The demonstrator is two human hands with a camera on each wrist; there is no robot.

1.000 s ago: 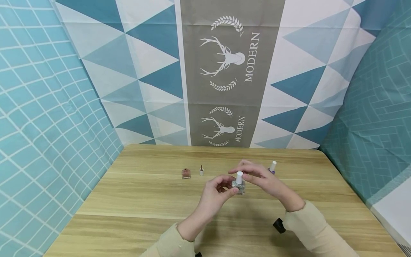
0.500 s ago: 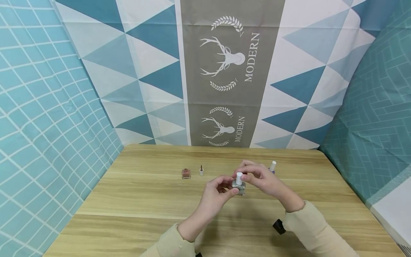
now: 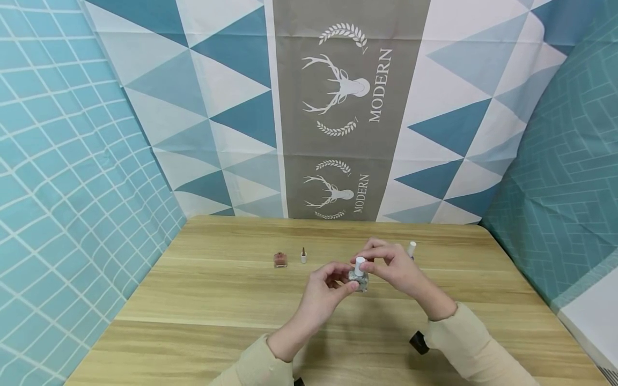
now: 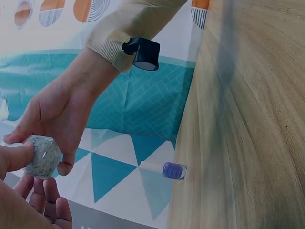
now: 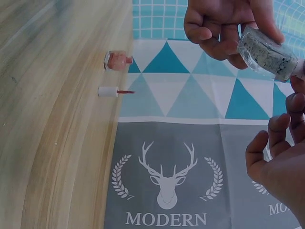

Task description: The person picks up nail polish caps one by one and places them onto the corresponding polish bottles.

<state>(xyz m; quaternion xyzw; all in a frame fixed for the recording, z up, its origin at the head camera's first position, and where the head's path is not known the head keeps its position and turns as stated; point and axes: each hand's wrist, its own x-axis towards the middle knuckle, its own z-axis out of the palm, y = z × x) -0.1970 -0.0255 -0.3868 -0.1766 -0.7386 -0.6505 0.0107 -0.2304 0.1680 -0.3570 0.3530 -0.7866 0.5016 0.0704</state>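
Note:
Above the wooden table, my left hand holds a nail polish bottle by its glass body, between thumb and fingers. Silvery flecks fill the clear glass. My right hand pinches the bottle's white cap from the right, with thumb and fingers around it. The bottle stands nearly upright in the head view, and the cap sits on its neck. In the left wrist view, the right hand is behind the bottle and the cap is mostly hidden.
An uncapped pink nail polish bottle stands on the table at the back left. Beside it, a white cap stands with its brush pointing up. Behind my right hand is a purple nail polish bottle with a white cap.
My right fingers, more outstretched over the bottle a second ago, have drawn in and now pinch the white cap. The left hand keeps holding the bottle in nearly the same place.

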